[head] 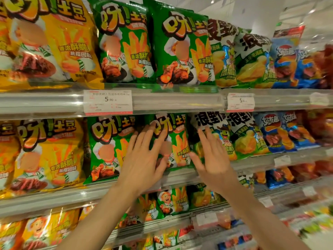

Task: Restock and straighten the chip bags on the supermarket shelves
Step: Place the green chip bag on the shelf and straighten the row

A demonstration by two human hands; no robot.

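Observation:
A green chip bag (pixel 177 139) stands upright on the middle shelf, between another green bag (pixel 106 148) on its left and a white-and-green bag (pixel 219 136) on its right. My left hand (pixel 144 159) lies flat with straight fingers on the left side of the middle green bag. My right hand (pixel 212 159) is spread open at the bag's right edge, its fingers over the seam with the white-and-green bag. Whether it touches either bag is unclear. Neither hand grips anything.
Yellow bags (pixel 46 150) fill the shelf's left, blue bags (pixel 281 132) and red bags (pixel 320 123) the right. The upper shelf (pixel 162 100) carries the same row of flavours with price tags (pixel 108 101) on its rail. Lower shelves hold smaller bags (pixel 171 201).

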